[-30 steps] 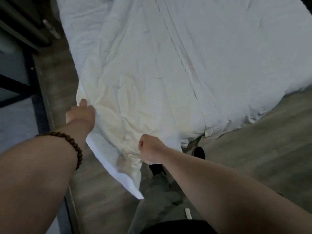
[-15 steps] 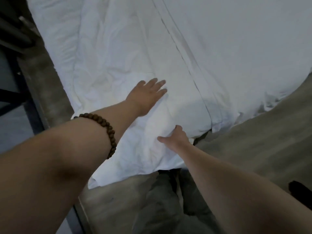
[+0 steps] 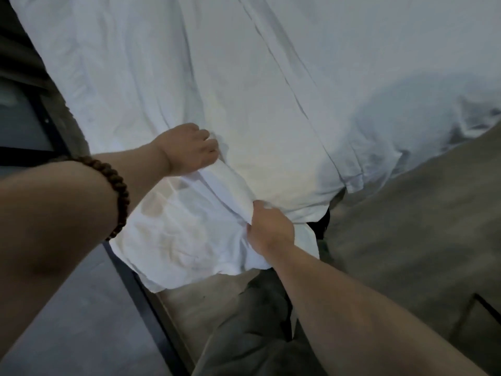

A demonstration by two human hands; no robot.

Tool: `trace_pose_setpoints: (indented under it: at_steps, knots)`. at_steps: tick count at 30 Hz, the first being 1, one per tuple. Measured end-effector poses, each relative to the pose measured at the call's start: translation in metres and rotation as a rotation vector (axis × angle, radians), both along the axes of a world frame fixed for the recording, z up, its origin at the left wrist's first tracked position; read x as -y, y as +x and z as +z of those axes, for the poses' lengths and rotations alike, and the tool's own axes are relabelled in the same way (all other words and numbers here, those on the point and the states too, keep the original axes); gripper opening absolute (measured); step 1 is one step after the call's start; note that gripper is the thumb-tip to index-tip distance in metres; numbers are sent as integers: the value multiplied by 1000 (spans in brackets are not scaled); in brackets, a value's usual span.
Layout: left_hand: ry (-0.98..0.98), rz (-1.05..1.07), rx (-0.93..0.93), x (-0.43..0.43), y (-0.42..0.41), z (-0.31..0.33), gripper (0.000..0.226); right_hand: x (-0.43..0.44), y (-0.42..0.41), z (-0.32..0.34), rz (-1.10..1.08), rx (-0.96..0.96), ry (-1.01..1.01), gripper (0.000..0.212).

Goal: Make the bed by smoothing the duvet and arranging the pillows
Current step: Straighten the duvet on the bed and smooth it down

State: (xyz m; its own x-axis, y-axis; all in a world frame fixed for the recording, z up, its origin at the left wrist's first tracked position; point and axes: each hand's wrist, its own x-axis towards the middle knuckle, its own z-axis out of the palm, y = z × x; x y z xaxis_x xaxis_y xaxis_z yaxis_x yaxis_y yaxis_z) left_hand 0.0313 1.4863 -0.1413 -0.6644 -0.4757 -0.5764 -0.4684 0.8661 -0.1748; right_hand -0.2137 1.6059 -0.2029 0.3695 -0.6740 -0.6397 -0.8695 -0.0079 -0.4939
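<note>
Brown bead bracelet (image 3: pixel 119 196), grey-brown floor (image 3: pixel 406 226), dark frame (image 3: pixel 53 131) at left

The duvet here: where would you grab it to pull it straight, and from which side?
By its loose near corner, from the person's side. There the duvet hangs free in bunched folds that are easy to pinch; further up it lies flat and offers no hold. The left hand and right hand grip those folds.

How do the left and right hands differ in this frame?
The left hand sits farther up the duvet; the right hand is nearer the camera, at the duvet's hanging edge. The left wrist wears a beaded bracelet; the right wrist is bare. Both hands grip folds of the white fabric.
</note>
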Motion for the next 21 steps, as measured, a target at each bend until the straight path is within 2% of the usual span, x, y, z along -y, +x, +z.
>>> trace_pose_setpoints:
  at_steps: [2,5,6,8,11,13,16,18,21]
  knots:
    - [0,20,55,-5,10,2,26,-5,5,2,122,7,-78,54]
    - [109,82,315,-12,15,8,82,-16,16,8,187,1,-93,73]
    - [134,88,372,-13,12,12,93,-19,19,11,191,5,-100,78]
    - [183,109,401,-14,4,18,101,-27,23,15,183,13,-77,95]
    - [230,119,414,-16,0,30,102,-43,25,25,141,30,-12,119]
    - [257,127,427,-16,1,36,101,-57,26,31,84,63,51,121]
    - [268,149,443,-18,1,29,94,-65,29,25,-8,89,182,116]
    - [271,210,416,-17,-7,18,75,-60,32,17,-25,64,191,110]
    - [269,280,405,-10,-20,4,58,-44,30,9,-101,25,203,90]
